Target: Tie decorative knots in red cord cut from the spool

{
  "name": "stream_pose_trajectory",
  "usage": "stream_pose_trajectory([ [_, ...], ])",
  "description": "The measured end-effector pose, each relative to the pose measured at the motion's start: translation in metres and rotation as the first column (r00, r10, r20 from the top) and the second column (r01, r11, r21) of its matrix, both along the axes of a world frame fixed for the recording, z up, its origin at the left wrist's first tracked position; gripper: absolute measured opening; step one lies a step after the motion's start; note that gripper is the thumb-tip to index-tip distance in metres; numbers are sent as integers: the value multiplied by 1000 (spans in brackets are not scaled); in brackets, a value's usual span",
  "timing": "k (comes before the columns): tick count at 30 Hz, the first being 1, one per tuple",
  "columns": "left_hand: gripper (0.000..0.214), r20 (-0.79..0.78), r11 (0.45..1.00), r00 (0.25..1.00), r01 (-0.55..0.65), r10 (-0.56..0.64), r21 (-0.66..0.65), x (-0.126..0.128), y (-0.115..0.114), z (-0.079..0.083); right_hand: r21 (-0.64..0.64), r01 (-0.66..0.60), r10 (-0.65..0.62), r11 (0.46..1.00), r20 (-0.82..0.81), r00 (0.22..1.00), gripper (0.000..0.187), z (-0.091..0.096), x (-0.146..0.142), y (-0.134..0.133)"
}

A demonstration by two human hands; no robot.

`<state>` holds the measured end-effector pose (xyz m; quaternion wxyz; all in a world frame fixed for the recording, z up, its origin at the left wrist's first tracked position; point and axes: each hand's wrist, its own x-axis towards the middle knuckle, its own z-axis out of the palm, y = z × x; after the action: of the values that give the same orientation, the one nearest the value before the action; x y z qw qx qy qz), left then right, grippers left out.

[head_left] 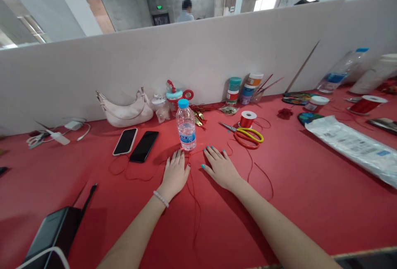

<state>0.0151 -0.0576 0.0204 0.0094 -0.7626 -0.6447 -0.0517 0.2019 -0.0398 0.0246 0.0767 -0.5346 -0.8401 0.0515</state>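
Observation:
My left hand (175, 174) lies flat on the red table (310, 194), fingers stretched out, holding nothing. My right hand (219, 165) rests flat beside it, fingers spread, also holding nothing. Thin red cord (192, 190) runs between the two hands and trails toward me. A small water bottle (186, 125) with a blue cap stands upright just beyond my fingertips. A red spool of cord (248, 119) and yellow-handled scissors (248, 133) lie to the right of the bottle.
Two phones (136, 144) lie left of the bottle, a pale handbag (124, 111) behind them. Jars (245, 89) stand by the white partition (186, 54). A plastic-wrapped packet (356, 145), another bottle (339, 72) and a red spool (367, 104) sit right. A black device (52, 236) sits near left.

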Motion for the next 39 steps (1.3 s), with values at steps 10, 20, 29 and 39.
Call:
stream_pose_trajectory([
  [10, 56, 38, 1000, 999, -17, 16, 21, -1, -2, -2, 6, 37, -37, 999, 7, 999, 59, 1, 1, 0],
  [20, 9, 176, 992, 982, -80, 62, 96, 2, -20, 19, -14, 47, -47, 999, 2, 999, 57, 2, 0, 0],
  [29, 9, 454, 999, 890, -49, 36, 17, 5, -18, 13, -21, 45, -45, 999, 3, 999, 58, 2, 0, 1],
  [39, 17, 409, 993, 905, 116, -118, 30, 7, -21, 17, -29, 41, -41, 999, 5, 999, 57, 2, 1, 1],
])
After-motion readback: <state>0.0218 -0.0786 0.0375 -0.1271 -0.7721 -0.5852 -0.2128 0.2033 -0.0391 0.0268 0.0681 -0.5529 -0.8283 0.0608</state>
